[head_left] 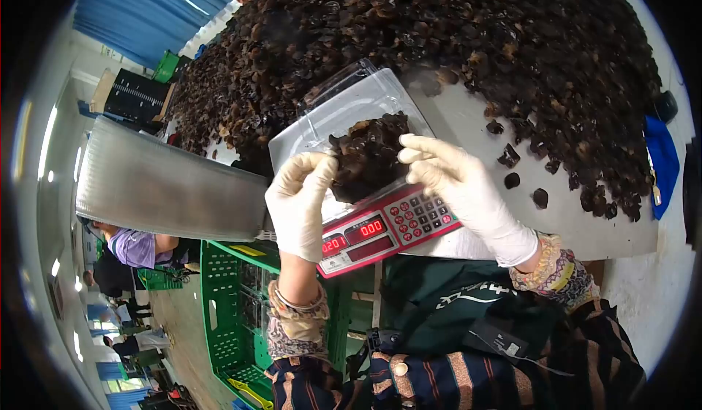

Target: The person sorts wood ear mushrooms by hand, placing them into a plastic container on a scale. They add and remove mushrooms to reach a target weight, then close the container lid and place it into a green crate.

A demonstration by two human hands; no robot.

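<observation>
The left hand (298, 199) pinches a dark clump (371, 158) at left. The right hand (462, 187), fingers loosely spread, touches its right edge, over a scale (384, 233) (red, lit up)

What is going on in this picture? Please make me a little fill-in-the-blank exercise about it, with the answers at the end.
1. On either side of a clump of dark pieces, the left hand and the right hand both wear ____.
2. The lit digits on the scale glow ____.
3. The large crate in the lower part of the picture is coloured ____.
4. The curtain at the upper left is ____.

Missing words: gloves; red; green; blue.
</observation>
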